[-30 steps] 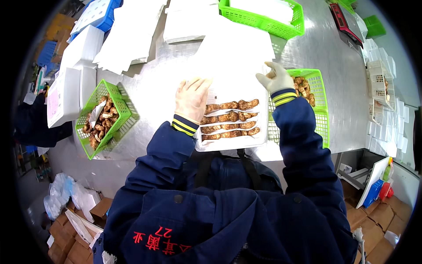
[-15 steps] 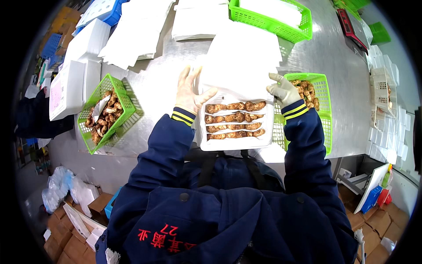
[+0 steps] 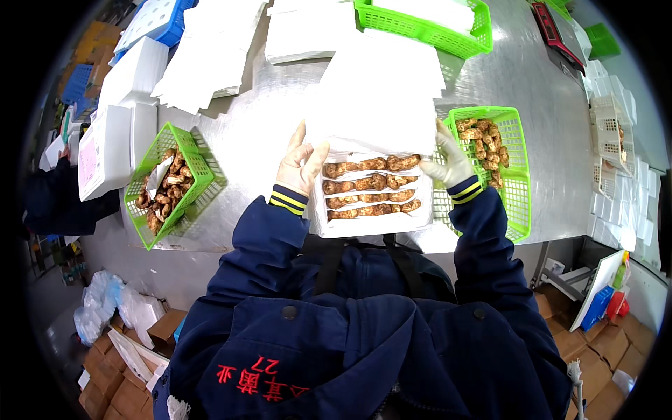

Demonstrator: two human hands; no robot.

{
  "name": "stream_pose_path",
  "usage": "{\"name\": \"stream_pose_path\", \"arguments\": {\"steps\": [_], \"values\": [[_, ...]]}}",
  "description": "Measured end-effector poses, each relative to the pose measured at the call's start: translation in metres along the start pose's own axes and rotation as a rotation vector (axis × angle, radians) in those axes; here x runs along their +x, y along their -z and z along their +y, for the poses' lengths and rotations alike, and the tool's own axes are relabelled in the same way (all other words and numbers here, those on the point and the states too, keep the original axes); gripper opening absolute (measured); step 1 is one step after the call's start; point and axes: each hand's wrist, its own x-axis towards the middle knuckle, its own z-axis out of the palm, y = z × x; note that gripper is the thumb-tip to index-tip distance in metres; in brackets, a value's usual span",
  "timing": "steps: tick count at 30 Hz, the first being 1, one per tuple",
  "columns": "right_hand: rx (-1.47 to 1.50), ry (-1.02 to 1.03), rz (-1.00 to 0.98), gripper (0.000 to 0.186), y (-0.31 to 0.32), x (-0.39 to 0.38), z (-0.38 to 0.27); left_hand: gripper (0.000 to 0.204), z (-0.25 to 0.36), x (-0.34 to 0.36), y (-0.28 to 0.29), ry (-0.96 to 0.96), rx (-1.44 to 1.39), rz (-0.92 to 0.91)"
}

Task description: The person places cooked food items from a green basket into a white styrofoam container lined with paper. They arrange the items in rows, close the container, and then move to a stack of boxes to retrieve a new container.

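Observation:
In front of me a white foam box [image 3: 371, 227] holds several rows of brown mushrooms [image 3: 374, 183], with white strips between the rows. White paper sheets [image 3: 381, 91] lie at the box's far end and stretch beyond it. My left hand [image 3: 299, 166], in a pale glove, is beside the box's left edge with its fingers spread. At the right edge is my gloved right hand [image 3: 450, 159], its fingers stretched upward beside the paper. Its thumb reaches over the rim, close to the far row of mushrooms. I cannot tell whether it touches them.
Green baskets of mushrooms stand at left [image 3: 170, 185] and right [image 3: 514, 154]. Another green basket [image 3: 434, 31] holds white sheets at the far side. Stacked white paper [image 3: 210, 52] and foam boxes [image 3: 112, 150] line the left. A red-edged device [image 3: 556, 35] sits far right.
My left hand has drawn down slightly toward me beside the box. My right hand has shifted down, and its thumb now reaches over the box's edge. The view has shifted a little.

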Motion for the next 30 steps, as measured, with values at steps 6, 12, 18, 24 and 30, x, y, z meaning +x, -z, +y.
{"name": "stream_pose_path", "arguments": {"steps": [6,12,18,24,30], "values": [[-0.197,0.036,-0.005,0.039,-0.017,0.004,-0.006,0.055,0.002,-0.003,-0.001,-0.094,0.603,-0.041],[-0.300,-0.150,-0.088,0.034,-0.012,0.017,-0.002,0.040,0.023,0.001,0.004,0.086,0.552,-0.111],[-0.879,-0.502,-0.334,0.030,-0.024,0.052,-0.061,0.035,0.072,0.014,-0.034,0.337,1.523,-0.232],[-0.873,-0.523,-0.306,0.025,-0.027,0.051,-0.058,0.057,0.051,-0.014,-0.029,-0.474,1.435,0.206],[-0.952,-0.336,-0.109,0.040,-0.027,0.036,-0.065,0.030,0.031,-0.020,-0.035,-0.448,1.451,-0.197]]}}
